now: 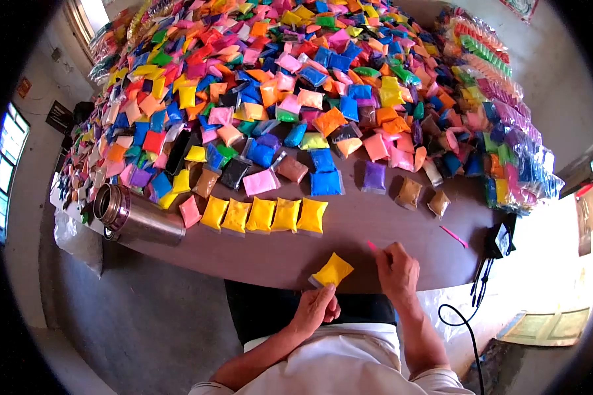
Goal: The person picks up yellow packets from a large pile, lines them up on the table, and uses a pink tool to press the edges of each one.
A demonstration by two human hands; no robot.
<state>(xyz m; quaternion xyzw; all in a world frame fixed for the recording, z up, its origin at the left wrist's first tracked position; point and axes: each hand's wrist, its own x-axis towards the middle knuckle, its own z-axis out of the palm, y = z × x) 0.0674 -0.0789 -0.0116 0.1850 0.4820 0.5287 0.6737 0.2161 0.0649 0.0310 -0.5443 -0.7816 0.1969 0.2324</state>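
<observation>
At the table's front edge, my left hand (315, 311) pinches the lower corner of a yellow packet (334, 270) with a clear edge strip. To its right, my right hand (399, 271) is closed around a thin pink stick (371, 245), whose tip pokes out at the upper left of the fingers. Beyond both hands, several yellow packets (261, 216) lie side by side in a row. A second pink stick (453, 236) rests on the table at the right, apart from my hands.
A huge heap of coloured packets (270, 79) covers the back of the brown table (263, 253). An uncapped steel flask (145, 217) lies on its side at the left. Bundled packets (517, 158) are stacked at the right, near a black box (499, 241) with a cable.
</observation>
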